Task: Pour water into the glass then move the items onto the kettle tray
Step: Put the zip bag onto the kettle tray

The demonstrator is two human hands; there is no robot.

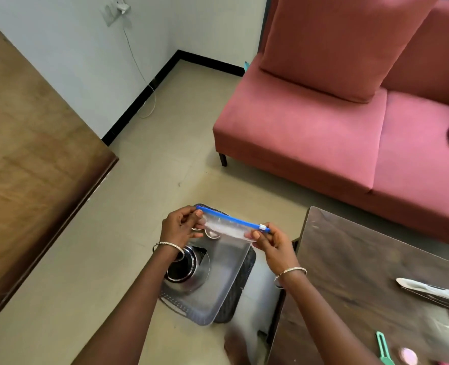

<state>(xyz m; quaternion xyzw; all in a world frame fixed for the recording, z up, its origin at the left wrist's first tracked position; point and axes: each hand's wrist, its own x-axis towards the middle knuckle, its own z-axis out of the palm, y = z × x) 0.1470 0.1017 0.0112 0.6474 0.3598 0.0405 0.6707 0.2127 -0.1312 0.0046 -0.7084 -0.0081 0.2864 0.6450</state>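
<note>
I hold a clear plastic zip bag [226, 262] with a blue slider strip along its top, stretched between both hands. My left hand [181, 225] pinches its left top corner and my right hand [273, 243] pinches the right end by the white slider. Beneath the bag, on the floor, lies a dark woven kettle tray [240, 299] with a steel kettle [185, 267] seen from above. Some small round shiny items [212, 234] show through the bag near my left hand; what they are I cannot tell. No glass is clearly visible.
A dark wooden table [362, 285] stands at the right with a folded white-and-black item [431, 292], a green comb [383, 349] and a pink round thing [408, 355]. A pink sofa [323, 127] fills the back right. A brown wooden surface [28, 127] lies left.
</note>
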